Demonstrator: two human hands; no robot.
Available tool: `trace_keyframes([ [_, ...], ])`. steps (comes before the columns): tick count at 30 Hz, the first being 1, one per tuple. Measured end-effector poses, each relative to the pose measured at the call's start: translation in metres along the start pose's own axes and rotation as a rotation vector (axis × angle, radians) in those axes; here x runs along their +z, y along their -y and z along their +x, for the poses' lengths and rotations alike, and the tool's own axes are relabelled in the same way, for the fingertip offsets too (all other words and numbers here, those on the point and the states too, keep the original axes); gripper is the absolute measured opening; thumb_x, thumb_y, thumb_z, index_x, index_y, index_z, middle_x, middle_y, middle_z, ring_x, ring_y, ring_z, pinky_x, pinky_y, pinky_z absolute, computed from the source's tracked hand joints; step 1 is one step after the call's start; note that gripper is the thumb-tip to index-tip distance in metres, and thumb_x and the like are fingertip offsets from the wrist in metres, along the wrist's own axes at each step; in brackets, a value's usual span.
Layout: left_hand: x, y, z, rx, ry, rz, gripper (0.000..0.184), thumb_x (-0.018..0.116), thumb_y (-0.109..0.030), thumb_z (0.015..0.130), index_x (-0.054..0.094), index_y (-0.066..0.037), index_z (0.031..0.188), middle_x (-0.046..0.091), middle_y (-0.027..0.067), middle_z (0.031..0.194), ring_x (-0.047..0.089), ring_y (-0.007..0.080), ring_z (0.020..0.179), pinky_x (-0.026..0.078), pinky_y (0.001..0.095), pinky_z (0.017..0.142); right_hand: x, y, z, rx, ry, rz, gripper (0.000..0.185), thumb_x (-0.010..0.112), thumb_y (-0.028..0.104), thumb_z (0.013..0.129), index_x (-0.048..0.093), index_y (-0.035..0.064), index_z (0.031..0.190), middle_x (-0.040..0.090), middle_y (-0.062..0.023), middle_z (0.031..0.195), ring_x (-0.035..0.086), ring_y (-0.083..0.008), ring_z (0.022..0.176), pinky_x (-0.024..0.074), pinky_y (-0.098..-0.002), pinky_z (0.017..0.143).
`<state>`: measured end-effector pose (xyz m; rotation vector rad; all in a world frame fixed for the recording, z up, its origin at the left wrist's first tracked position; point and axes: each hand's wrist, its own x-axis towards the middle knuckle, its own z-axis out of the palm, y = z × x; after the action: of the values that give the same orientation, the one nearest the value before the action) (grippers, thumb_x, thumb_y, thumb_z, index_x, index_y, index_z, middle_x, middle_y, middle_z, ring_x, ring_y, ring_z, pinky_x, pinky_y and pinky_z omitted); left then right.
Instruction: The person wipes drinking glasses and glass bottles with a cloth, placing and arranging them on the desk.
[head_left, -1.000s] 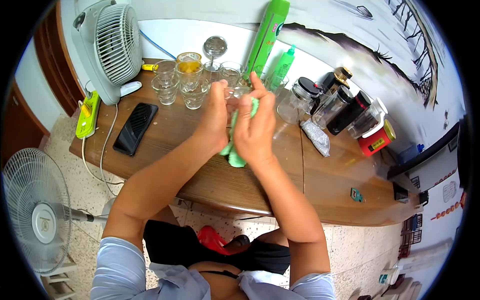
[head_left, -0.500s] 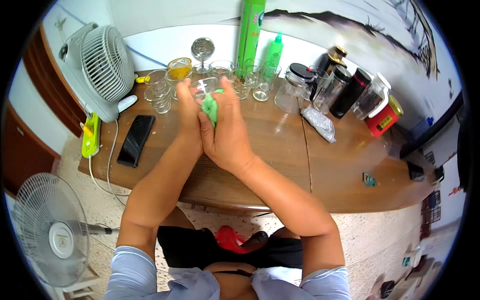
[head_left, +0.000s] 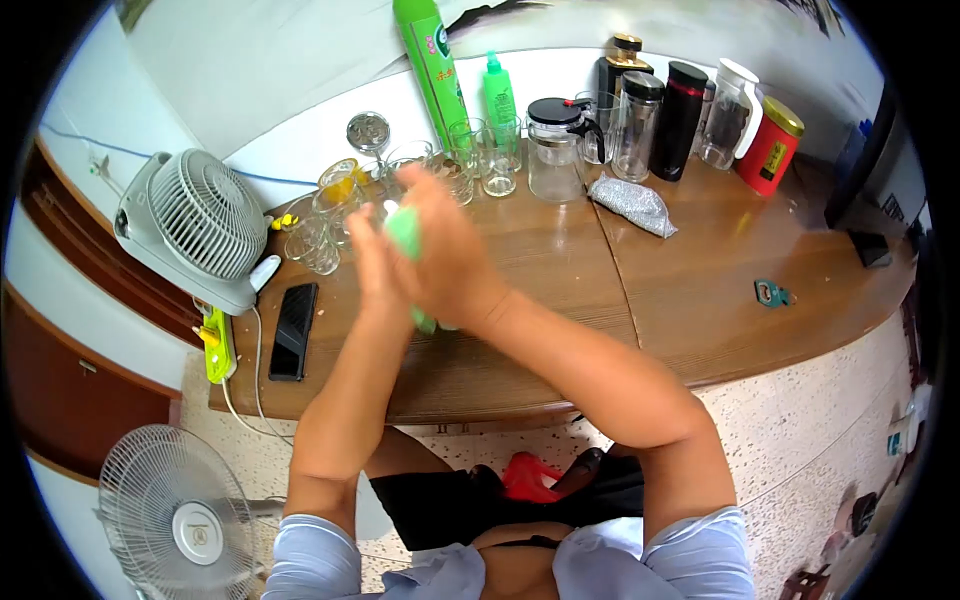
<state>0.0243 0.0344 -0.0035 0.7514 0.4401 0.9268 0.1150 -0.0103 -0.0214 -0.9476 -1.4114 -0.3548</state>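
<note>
Both hands are together above the table's near middle, around a green cloth (head_left: 404,232) and a drinking glass that they almost wholly hide. My left hand (head_left: 376,265) is closed about the glass from the left, thumb side up. My right hand (head_left: 448,245) is blurred and presses the cloth from the right, its fingers closed over it. A tail of the cloth hangs below the palms. Just beyond the fingers stand several clear glasses, among them a handled glass mug (head_left: 498,170) and a yellowish glass bowl (head_left: 341,180).
A glass teapot (head_left: 555,160), a black flask (head_left: 683,125), a red tin (head_left: 772,148) and a silver foil-like pouch (head_left: 634,206) stand or lie at the right. A phone (head_left: 293,330), a box fan (head_left: 200,225) and a green power strip (head_left: 217,345) are at the left.
The camera view has turned and tilted, so the table sits differently. My right hand has shifted over the cloth and now covers the glass that showed between my fingertips before.
</note>
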Motion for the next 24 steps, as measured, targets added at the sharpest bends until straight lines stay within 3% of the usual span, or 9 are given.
trace_keyframes([
  [3,-0.035,-0.005,0.028,0.003,0.113,-0.162,0.062,0.042,-0.061,0.104,0.059,-0.007,0.131,0.067,0.0125,0.126,0.066,0.0273,0.117,0.054,0.0419,0.101,0.009,0.006,-0.008,-0.170,0.087,-0.033,0.039,0.070,0.008,0.089,0.055,-0.0041,0.123,0.054,-0.0288,0.141,0.052,-0.0484,0.138,0.0326,-0.0652,0.123],
  [6,0.006,0.014,-0.003,0.039,-0.029,0.097,0.063,0.040,-0.062,0.104,0.061,-0.011,0.133,0.069,0.0096,0.123,0.064,0.0277,0.122,0.055,0.0474,0.100,-0.005,-0.004,0.012,-0.129,-0.045,-0.112,0.029,0.067,0.012,0.100,0.055,-0.0029,0.121,0.062,-0.0282,0.132,0.062,-0.0443,0.127,0.0456,-0.0571,0.114],
  [9,-0.003,0.022,0.001,-0.027,0.085,0.194,0.059,0.041,-0.060,0.105,0.060,-0.014,0.137,0.068,0.0106,0.127,0.065,0.0278,0.121,0.055,0.0463,0.101,-0.028,0.000,0.036,0.443,-0.113,0.056,0.028,0.067,0.016,0.102,0.053,-0.0017,0.119,0.067,-0.0270,0.121,0.069,-0.0413,0.112,0.0555,-0.0519,0.095],
  [12,0.003,0.021,-0.005,-0.061,0.073,0.210,0.058,0.042,-0.058,0.104,0.061,-0.013,0.136,0.069,0.0092,0.125,0.067,0.0257,0.116,0.055,0.0430,0.099,-0.031,-0.016,0.033,0.393,-0.138,0.146,0.029,0.068,0.018,0.103,0.051,-0.0010,0.117,0.071,-0.0246,0.111,0.073,-0.0397,0.098,0.0569,-0.0491,0.079],
  [13,0.007,0.017,-0.005,-0.058,0.059,0.180,0.058,0.043,-0.058,0.104,0.062,-0.013,0.135,0.069,0.0083,0.123,0.067,0.0251,0.115,0.055,0.0424,0.099,-0.033,-0.006,0.029,0.488,-0.052,0.233,0.035,0.069,0.016,0.101,0.051,-0.0022,0.125,0.066,-0.0277,0.124,0.069,-0.0396,0.110,0.0556,-0.0490,0.090],
  [16,-0.020,0.003,0.013,0.071,0.027,0.129,0.058,0.042,-0.059,0.106,0.062,-0.012,0.133,0.069,0.0062,0.124,0.066,0.0246,0.115,0.054,0.0404,0.099,-0.004,0.001,0.005,0.067,-0.096,0.157,0.041,0.070,0.014,0.099,0.051,-0.0022,0.131,0.057,-0.0293,0.139,0.061,-0.0437,0.124,0.0512,-0.0507,0.100],
  [17,-0.028,-0.003,0.015,0.091,0.071,0.081,0.058,0.041,-0.059,0.107,0.062,-0.012,0.134,0.068,0.0059,0.125,0.066,0.0245,0.115,0.054,0.0404,0.098,0.001,0.005,0.001,-0.120,-0.129,0.056,0.052,0.073,0.010,0.089,0.051,-0.0016,0.135,0.054,-0.0308,0.140,0.055,-0.0525,0.125,0.0487,-0.0577,0.104],
  [19,-0.033,-0.001,0.022,0.146,0.280,-0.041,0.052,0.040,-0.055,0.108,0.063,-0.012,0.127,0.070,0.0073,0.122,0.066,0.0238,0.116,0.054,0.0419,0.099,-0.004,0.009,0.004,-0.225,-0.031,-0.090,0.051,0.073,0.010,0.089,0.052,-0.0011,0.134,0.057,-0.0287,0.137,0.055,-0.0534,0.124,0.0478,-0.0613,0.103],
  [24,0.007,0.021,-0.009,0.078,0.024,0.127,0.051,0.039,-0.054,0.109,0.062,-0.012,0.126,0.070,0.0066,0.118,0.068,0.0239,0.114,0.056,0.0428,0.100,-0.018,-0.002,0.011,-0.125,-0.033,-0.055,0.041,0.070,0.012,0.092,0.054,-0.0008,0.127,0.062,-0.0257,0.125,0.063,-0.0473,0.110,0.0525,-0.0556,0.092],
])
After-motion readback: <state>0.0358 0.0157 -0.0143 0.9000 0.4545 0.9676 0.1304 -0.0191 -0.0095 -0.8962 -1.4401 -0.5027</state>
